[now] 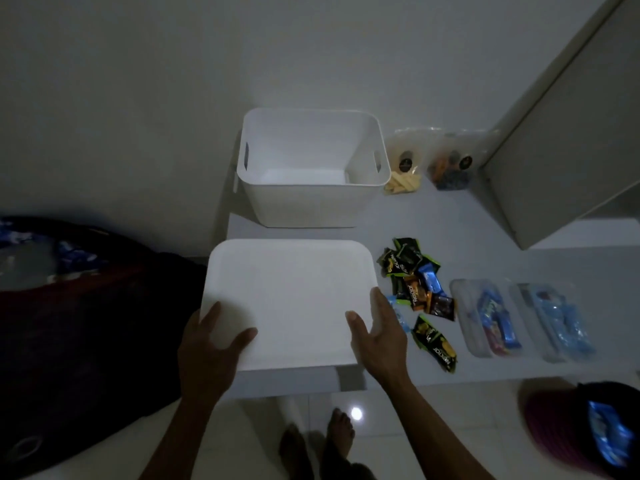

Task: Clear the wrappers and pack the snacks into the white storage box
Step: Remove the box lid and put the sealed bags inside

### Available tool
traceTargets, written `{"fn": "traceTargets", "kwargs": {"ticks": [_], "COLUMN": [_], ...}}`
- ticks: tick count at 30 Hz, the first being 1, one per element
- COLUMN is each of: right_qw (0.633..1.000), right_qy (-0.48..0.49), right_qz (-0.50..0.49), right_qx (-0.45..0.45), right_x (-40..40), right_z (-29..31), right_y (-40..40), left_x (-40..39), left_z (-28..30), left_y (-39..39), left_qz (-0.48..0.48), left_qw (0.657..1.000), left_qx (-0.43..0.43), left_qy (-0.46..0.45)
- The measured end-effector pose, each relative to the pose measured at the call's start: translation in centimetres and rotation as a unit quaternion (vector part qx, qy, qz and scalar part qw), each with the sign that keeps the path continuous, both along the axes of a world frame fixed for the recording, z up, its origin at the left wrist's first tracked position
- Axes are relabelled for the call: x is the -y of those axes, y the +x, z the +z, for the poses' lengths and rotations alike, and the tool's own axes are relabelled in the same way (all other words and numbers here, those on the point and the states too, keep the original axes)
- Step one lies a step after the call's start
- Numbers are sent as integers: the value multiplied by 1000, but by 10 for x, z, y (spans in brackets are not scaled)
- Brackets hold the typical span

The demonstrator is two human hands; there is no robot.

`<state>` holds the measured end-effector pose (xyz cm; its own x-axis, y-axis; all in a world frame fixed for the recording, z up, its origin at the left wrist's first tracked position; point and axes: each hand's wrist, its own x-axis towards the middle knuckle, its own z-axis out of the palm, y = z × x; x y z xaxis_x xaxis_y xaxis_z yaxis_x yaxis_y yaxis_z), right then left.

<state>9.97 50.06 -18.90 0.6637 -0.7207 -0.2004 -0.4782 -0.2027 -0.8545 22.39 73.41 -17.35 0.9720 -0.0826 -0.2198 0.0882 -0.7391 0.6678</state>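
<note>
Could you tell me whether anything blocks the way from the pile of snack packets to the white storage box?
Nothing visible does. The white storage box stands open and looks empty behind the lid, which both hands hold. The snack packets lie right of the lid, with bare table between them and the box.

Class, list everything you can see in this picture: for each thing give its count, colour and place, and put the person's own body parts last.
storage box: one, white, open, at the back of the table.
lid: one, white, flat at the table's front edge, held at both sides.
snack packets: a loose pile, green, black, orange and blue, right of the lid.
clear trays: two, holding blue wrappers, at the table's right.
clear bags: two, with yellowish and orange contents, right of the box.
table: one, white.
bin: one, dark, on the floor at lower right, blue wrapper inside.
cloth: dark, at left.
left hand: one, on the lid's left edge.
right hand: one, on its right edge.
feet: two, bare, on the floor.
</note>
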Motion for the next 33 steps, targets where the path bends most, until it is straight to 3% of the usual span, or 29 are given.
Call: {"fn": "traceTargets", "kwargs": {"ticks": [6, 11, 22, 33], "right_qw": [999, 992, 972, 969], "right_qy": [7, -89, -163, -135], "right_qz": [4, 10, 68, 107], "right_qx": [-45, -84, -156, -178], "right_x": [10, 20, 23, 31], "right_z": [-60, -87, -105, -95], "right_y": [3, 6, 3, 2], "left_x": [8, 17, 27, 27], "left_z": [-61, -91, -107, -97], "left_y": [8, 14, 2, 0], "left_qz": [-13, -37, -57, -74], "left_qw": [998, 997, 991, 988], "left_qx": [-59, -42, 17, 2], "left_qy": [14, 52, 121, 139]}}
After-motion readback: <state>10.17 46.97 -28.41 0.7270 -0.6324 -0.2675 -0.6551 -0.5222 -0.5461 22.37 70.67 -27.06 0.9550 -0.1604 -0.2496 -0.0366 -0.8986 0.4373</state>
